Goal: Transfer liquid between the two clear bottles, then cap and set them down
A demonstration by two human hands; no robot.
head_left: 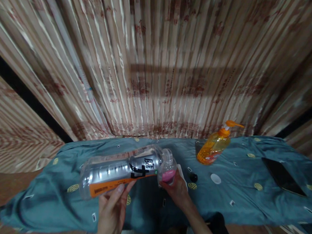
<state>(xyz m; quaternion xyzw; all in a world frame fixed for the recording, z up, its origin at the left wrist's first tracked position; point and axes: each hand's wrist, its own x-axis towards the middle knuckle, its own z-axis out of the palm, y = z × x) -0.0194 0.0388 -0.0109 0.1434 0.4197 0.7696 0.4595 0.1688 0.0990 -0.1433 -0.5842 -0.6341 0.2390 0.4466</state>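
Observation:
My left hand [113,205] grips a large clear plastic bottle [114,172] from below, its fingers along the orange strip of a silver label. The bottle lies nearly level over the cloth, its neck end pointing right. My right hand [176,188] is closed around a small clear bottle [167,166] with a pink label, which stands roughly upright with an uncapped mouth. The large bottle's neck end meets or overlaps the small bottle's shoulder; whether they touch I cannot tell. Something white [182,176], partly hidden, shows beside my right hand.
A teal patterned cloth [242,209] covers the surface. An orange pump bottle [214,147] stands back right. A black cap [193,177], a white disc [215,178] and a dark phone-like slab [284,177] lie on the right. A striped curtain [169,68] hangs behind.

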